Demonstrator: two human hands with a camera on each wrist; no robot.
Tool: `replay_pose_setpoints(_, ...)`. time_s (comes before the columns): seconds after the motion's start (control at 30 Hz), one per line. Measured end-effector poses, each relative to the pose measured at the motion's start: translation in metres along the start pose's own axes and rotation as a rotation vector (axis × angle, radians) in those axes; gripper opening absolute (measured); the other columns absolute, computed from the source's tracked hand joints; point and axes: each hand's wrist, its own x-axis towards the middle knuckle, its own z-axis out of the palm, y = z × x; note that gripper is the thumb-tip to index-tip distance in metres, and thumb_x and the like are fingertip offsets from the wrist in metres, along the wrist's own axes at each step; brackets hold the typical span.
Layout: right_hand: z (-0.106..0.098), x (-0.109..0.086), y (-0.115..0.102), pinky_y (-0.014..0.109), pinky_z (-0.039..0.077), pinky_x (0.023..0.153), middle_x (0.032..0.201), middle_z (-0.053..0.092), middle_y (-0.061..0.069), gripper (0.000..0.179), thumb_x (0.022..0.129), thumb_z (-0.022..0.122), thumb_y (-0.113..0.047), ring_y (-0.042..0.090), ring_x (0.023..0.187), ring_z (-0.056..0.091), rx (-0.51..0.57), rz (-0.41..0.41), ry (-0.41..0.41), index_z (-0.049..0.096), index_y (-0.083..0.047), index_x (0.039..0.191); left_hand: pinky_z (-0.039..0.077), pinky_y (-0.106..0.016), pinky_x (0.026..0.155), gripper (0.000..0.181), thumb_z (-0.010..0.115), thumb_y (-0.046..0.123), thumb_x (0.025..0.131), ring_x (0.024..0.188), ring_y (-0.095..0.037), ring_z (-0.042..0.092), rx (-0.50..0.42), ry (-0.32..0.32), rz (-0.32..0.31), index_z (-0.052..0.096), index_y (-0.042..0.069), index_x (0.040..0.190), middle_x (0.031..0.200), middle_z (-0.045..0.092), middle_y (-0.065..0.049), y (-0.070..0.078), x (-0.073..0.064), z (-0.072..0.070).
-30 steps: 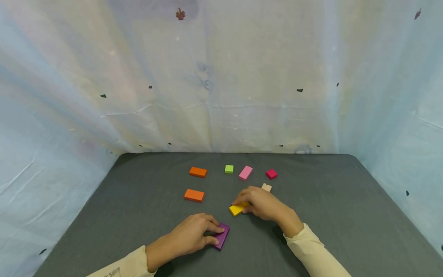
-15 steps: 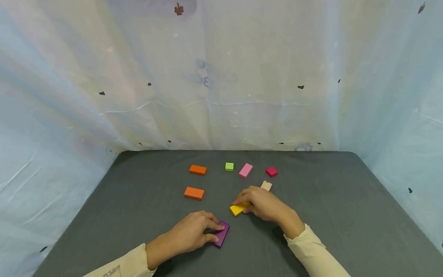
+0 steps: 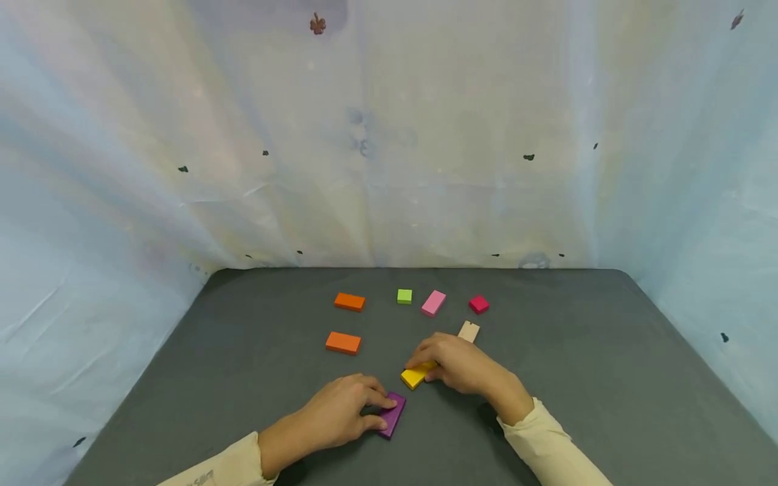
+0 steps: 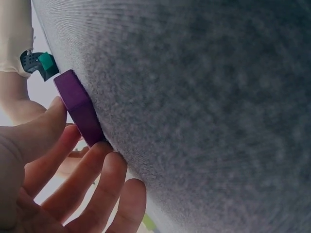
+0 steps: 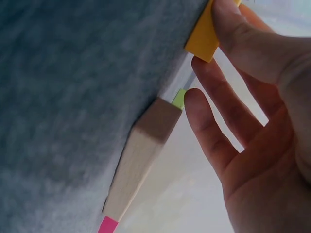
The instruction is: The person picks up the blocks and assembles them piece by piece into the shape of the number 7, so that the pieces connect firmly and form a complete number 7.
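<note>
1. Since half a second ago, the yellow block and the right hand have shifted slightly toward the person; the purple block stays in its place.
2. Left hand grasps the purple block, with the thumb on one long side and a finger on the other.
3. Purple block lies flat on the grey table, and its long axis runs from near-left to far-right, more away from the person than across.
4. Right hand pinches the yellow block between thumb and fingers. Its visible end points to near-left; the long axis goes to far-right under the hand, more slanted across than the purple one.
5. Both held blocks are near each other, but apart, with the yellow one farther and to the right.
6. Beyond the right hand, a wooden block shows partly, also directed to far-right.
7. Farther lie the green block, pink block and red block.
</note>
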Motion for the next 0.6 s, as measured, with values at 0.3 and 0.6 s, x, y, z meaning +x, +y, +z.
replay_pose_setpoints(0.3,0.0031,0.0013,-0.0051,0.036,0.053,0.097,0.113,0.073,-0.007,0.033,0.087,0.074,-0.007,0.014,0.109,0.064,0.023,-0.053,0.019,0.076,-0.022,0.116,0.056,-0.030,0.081,0.028,0.079,0.031,0.085,0.095,-0.004,0.062,-0.005,0.026,0.020,0.077,0.030,0.112,0.104,0.069,0.015,-0.0016,0.0006,0.0030)
replay_pose_setpoints(0.6,0.0060,0.0033,-0.0094,0.036,0.053,0.098,0.115,0.072,-0.007,0.031,0.089,0.074,-0.007,0.014,0.110,0.064,0.023,-0.064,0.011,0.076,-0.022,0.116,0.055,-0.032,0.086,0.028,0.078,0.031,0.085,0.098,-0.006,0.063,-0.001,0.022,0.027,0.077,0.028,0.113,0.107,0.070,0.012,-0.0030,0.0007,0.0040)
